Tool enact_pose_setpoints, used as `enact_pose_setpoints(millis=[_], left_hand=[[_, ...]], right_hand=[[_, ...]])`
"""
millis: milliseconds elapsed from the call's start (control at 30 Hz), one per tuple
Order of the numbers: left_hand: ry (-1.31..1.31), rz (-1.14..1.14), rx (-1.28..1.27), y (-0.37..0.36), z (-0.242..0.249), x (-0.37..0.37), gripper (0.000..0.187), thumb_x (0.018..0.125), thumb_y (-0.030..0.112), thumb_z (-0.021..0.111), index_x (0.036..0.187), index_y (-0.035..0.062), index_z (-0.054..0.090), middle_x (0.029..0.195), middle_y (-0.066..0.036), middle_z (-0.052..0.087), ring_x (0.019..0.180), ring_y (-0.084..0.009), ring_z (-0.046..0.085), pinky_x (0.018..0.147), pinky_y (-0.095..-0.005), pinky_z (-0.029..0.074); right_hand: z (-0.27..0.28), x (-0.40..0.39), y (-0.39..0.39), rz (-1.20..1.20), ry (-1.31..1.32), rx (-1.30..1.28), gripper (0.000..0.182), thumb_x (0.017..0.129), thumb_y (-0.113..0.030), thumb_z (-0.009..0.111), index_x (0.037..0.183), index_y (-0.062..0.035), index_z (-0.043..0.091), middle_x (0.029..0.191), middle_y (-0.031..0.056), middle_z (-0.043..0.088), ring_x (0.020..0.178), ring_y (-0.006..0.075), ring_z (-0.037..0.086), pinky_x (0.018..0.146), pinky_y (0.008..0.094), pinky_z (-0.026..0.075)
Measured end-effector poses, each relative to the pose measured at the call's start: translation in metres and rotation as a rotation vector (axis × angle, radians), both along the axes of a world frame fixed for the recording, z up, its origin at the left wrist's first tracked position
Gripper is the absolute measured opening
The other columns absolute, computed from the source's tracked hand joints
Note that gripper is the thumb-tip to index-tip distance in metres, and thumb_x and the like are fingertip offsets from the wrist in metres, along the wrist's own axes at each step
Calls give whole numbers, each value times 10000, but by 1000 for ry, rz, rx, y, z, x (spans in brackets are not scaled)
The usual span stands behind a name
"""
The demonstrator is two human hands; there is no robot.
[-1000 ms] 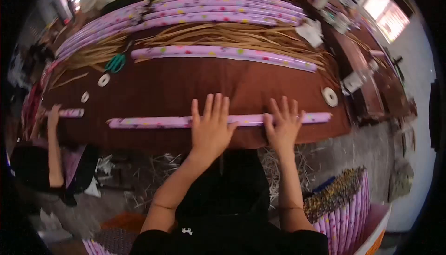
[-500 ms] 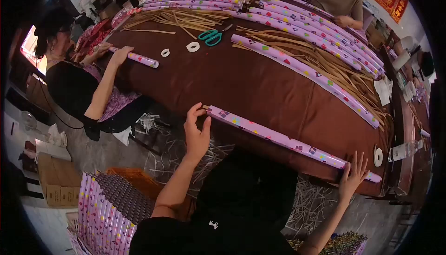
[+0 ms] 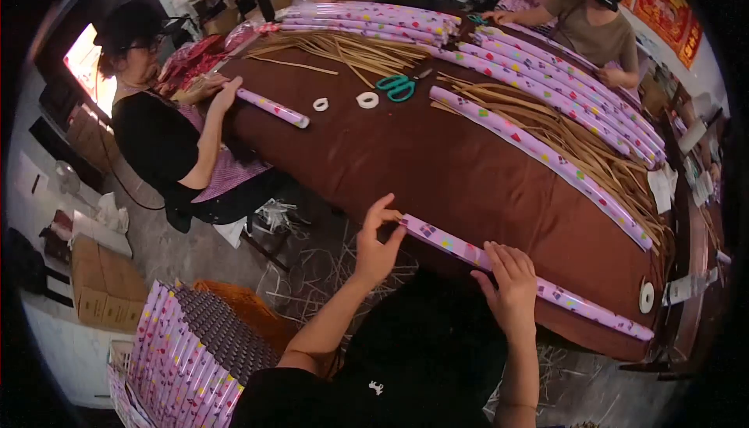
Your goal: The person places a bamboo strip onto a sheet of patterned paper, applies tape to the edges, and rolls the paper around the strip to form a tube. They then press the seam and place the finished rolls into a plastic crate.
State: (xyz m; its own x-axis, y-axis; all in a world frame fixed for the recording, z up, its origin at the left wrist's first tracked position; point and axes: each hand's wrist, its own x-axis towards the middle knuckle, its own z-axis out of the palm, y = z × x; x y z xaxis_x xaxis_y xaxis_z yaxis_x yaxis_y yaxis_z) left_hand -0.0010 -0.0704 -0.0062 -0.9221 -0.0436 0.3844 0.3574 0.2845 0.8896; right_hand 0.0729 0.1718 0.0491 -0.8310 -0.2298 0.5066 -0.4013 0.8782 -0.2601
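Note:
A long, thin roll of pink patterned paper (image 3: 585, 301) lies slantwise along the near edge of the brown-covered table (image 3: 351, 163). My left hand (image 3: 379, 247) is at its left end, thumb and bent fingers closed at the tip. Over the middle of the roll lies my right hand (image 3: 509, 284), fingers together on the far side and thumb on the near side, hiding that stretch. A roll of white tape (image 3: 646, 298) is near the roll's right end.
Further back are another pink roll (image 3: 546, 155), tan strips (image 3: 351, 49), green-handled scissors (image 3: 396, 87) and two tape rings (image 3: 367, 100). To the left, a co-worker (image 3: 160, 139) handles a shorter-looking roll (image 3: 273, 108). Finished-looking rolls (image 3: 183, 358) are stacked at lower left.
My right hand has moved left from near the roll's right end to its middle, its spread fingers coming together. My left hand stays at the left end. The view has shifted.

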Motion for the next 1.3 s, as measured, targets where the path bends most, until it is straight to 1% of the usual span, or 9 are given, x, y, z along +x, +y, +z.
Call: enact_pose_setpoints(millis=[67,133,200,400,733,967,1100,1233,1300], left_hand=[[-51,-77,92,4,-3,2,552,867,-36,654,1377,23,448,1172,-100,618,1053,-187,602,959,-344,446],[-10,-100,99,8,-11,2,604,876,-20,655,1424,39,410,1057,-76,642,982,-165,609,911,-318,467],[-22,-89,139,13,-5,6,640,879,-19,652,1455,62,386,983,-63,648,882,-144,603,862,-287,480],[-154,-115,279,24,1,16,638,901,14,654,1469,92,374,951,-62,671,830,-104,611,772,-245,498],[-262,-76,164,32,-2,23,546,932,61,638,1439,62,436,948,-80,707,873,-99,598,827,-263,497],[-274,-102,198,31,-2,24,563,947,69,615,1466,70,397,964,-74,699,900,-94,601,858,-260,482],[-340,-163,244,25,-2,23,567,952,58,593,1478,81,382,979,-66,691,891,-92,596,853,-247,478],[-388,-205,381,21,3,24,536,971,89,550,1479,65,380,965,-44,663,856,-71,576,795,-221,486],[-361,-168,434,28,5,26,558,928,48,628,1445,36,419,893,3,633,768,-24,521,700,-176,438]], right_hand=[[3,-14,-25,90,12,-17,445,763,-167,772,1166,-35,633,1133,123,655,1027,294,608,926,431,463],[-3,-23,-42,143,71,3,377,761,-147,763,1105,-34,654,1091,116,659,1000,286,610,892,426,477],[-6,-26,-53,89,47,13,310,778,-121,739,1067,-37,665,1059,112,656,985,284,610,866,425,486],[-18,-29,-62,24,128,-3,197,821,-43,651,1015,-10,663,1018,120,650,942,293,621,847,415,494],[-40,-21,-82,-140,216,-9,124,824,20,607,921,77,659,954,176,661,885,323,665,763,399,568],[-51,-17,-89,-198,272,82,139,848,22,600,951,97,656,1001,198,666,950,339,667,828,414,567],[-50,-10,-90,-166,231,23,242,882,-47,585,1045,124,639,1090,243,636,1051,370,633,936,475,517],[-57,-5,-92,-149,231,-18,365,896,-127,589,1139,144,607,1184,275,591,1138,408,584,1013,521,455],[-61,-4,-92,-146,192,-37,390,886,-144,604,1155,139,602,1207,270,582,1152,412,575,1013,531,452]])
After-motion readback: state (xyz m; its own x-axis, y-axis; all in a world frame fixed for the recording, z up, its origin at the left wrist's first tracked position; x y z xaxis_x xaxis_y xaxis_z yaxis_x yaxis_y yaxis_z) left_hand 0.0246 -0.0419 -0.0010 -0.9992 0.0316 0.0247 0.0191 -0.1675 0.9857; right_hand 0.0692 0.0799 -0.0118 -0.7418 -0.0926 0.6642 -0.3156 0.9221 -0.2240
